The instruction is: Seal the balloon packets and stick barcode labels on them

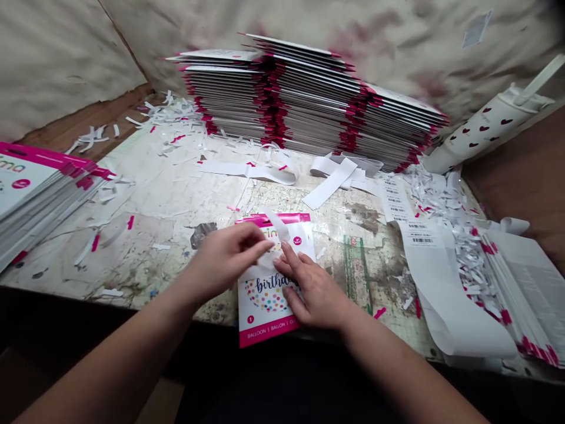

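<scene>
A white-and-pink birthday balloon packet [265, 309] lies on the tabletop at the front edge, printed with coloured dots and "birthday". My right hand [311, 288] presses its fingers on the packet's right side. My left hand [225, 259] is over the packet's upper left, pinching a curled white label strip [276, 227]. The strip runs across the top of the packet. Both hands hide the middle of the print.
A tall stack of pink-edged packets [304, 100] stands at the back, and another [39, 194] lies at the left. Barcode label backing [441, 282] and white paper shreds [459, 224] cover the right side, beside a heart-patterned tumbler [489, 126].
</scene>
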Available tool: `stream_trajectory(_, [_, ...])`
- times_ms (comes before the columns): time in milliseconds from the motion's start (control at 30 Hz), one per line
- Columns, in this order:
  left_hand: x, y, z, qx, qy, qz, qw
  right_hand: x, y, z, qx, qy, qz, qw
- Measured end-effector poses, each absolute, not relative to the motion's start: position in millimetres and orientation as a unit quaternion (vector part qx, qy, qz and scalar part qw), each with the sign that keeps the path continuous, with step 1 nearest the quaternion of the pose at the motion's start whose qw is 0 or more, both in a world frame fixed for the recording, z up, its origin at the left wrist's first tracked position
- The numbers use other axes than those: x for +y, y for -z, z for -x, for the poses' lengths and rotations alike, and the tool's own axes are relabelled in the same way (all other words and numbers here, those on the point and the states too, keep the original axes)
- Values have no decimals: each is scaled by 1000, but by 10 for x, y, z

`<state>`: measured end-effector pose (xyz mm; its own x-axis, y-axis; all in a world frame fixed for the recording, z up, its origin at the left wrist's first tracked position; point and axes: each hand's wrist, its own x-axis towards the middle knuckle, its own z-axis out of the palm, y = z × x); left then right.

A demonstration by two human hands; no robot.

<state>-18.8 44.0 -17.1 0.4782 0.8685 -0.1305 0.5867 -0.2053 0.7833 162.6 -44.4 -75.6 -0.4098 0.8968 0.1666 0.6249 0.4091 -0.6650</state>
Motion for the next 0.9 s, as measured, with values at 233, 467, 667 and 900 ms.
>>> stream_trajectory(233, [65, 293, 926, 656, -104, -709, 237, -473, 788, -1614, -808, -232, 476, 258])
stream_trajectory(467, [-447, 549, 408, 553, -303, -512, 583, -582, 768, -1559, -659, -256, 567, 422])
stream_trajectory(667, [-363, 546, 110, 505, -359, -405, 673, -540, 813, -1604, -497, -339, 623, 500])
stream_trajectory(900, [-289, 646, 151, 494, -392, -414, 656, -523, 877, -1706, -485, -350, 619, 508])
